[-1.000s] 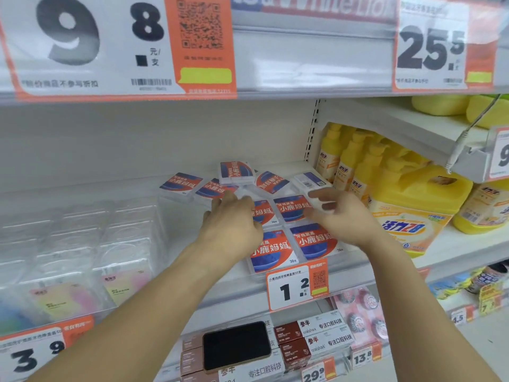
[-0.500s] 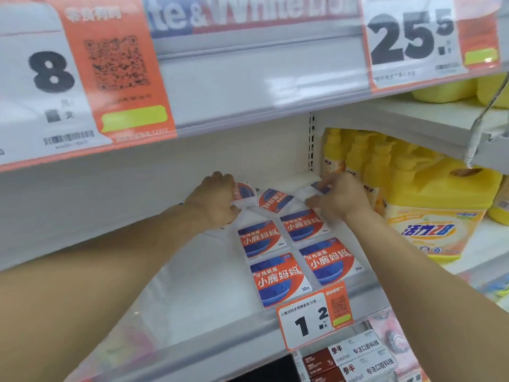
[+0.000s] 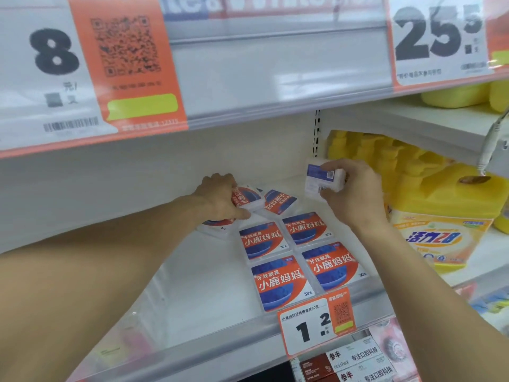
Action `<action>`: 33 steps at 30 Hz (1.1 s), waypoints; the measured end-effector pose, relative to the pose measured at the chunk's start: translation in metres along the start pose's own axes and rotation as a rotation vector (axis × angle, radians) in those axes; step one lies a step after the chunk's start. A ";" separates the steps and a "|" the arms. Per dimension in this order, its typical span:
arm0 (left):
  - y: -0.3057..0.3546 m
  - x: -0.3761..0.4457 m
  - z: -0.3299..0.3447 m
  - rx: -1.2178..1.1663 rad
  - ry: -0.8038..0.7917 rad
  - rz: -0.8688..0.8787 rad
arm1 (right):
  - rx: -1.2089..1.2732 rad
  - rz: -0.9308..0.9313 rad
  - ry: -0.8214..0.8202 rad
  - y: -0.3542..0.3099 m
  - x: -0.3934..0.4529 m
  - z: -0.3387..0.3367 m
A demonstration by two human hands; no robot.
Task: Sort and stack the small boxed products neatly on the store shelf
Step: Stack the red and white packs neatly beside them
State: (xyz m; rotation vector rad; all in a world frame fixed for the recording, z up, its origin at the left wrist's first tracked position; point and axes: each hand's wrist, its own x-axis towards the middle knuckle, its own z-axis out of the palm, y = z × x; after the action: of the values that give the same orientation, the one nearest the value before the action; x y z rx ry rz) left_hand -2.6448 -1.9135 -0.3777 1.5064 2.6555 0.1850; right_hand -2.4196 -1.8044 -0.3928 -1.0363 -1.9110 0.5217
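Observation:
Several flat white boxes with red and blue labels lie in two rows on the white shelf [image 3: 209, 288]; the front left box [image 3: 281, 282] sits by the shelf lip. My left hand [image 3: 220, 199] grips a tilted box [image 3: 245, 198] at the back of the shelf, above another box [image 3: 217, 226] half hidden under my wrist. My right hand [image 3: 355, 191] holds one box [image 3: 322, 179] lifted off the shelf, its white back with a barcode facing me. A loose box [image 3: 279, 201] lies upside down between my hands.
Yellow detergent jugs [image 3: 438, 216] stand close on the right behind the shelf upright. A price tag [image 3: 316, 323] hangs on the shelf's front lip. The upper shelf's rail with large price cards [image 3: 126, 67] overhangs low. Red-brown boxes [image 3: 347, 365] sit on the shelf below.
My right hand has picked a box up off the back of the shelf and turned its back toward me. My left hand has closed on a box at the back. The view moved closer.

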 end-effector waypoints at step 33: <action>0.013 -0.098 -0.020 -0.312 -0.293 0.215 | -0.058 0.141 -0.321 -0.020 -0.056 -0.031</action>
State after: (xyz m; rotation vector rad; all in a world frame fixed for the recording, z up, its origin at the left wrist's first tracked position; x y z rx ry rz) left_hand -2.5858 -1.9925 -0.3550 1.5713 2.1255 0.3447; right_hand -2.3874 -1.8636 -0.3905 -1.1874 -2.1521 0.7535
